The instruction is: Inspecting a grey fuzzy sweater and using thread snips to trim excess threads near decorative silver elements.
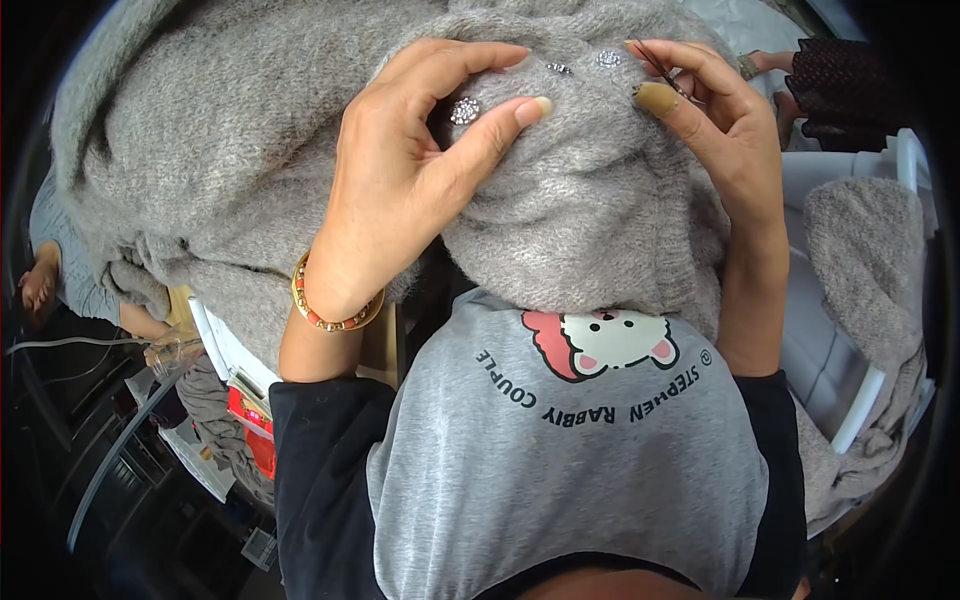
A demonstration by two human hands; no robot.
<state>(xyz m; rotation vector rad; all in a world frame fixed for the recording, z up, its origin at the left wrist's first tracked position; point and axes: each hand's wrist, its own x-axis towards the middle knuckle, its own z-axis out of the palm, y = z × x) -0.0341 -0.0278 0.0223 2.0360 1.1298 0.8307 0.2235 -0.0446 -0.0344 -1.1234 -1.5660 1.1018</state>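
A grey fuzzy knit garment [560,225] lies bunched in front of me. Three sparkly round buttons dot its upper part: one [464,111] beside my left hand, a darker one [559,69] seen edge-on in the middle, and one [608,59] near my right fingers. My left hand [400,160] rests on the knit, thumb and index finger stretched out and apart around a fold. My right hand [725,115] pinches a thin dark pointed tool [655,62] by the garment's right side; its exact kind is unclear. A brownish-yellow cover sits on the right thumb.
More grey knit [220,130] is heaped at the left. At the right stands a pale plastic crate [835,260] with knit pieces [870,250] over it. Papers and a red item [250,415] lie at the lower left. Other people's limbs show at both sides.
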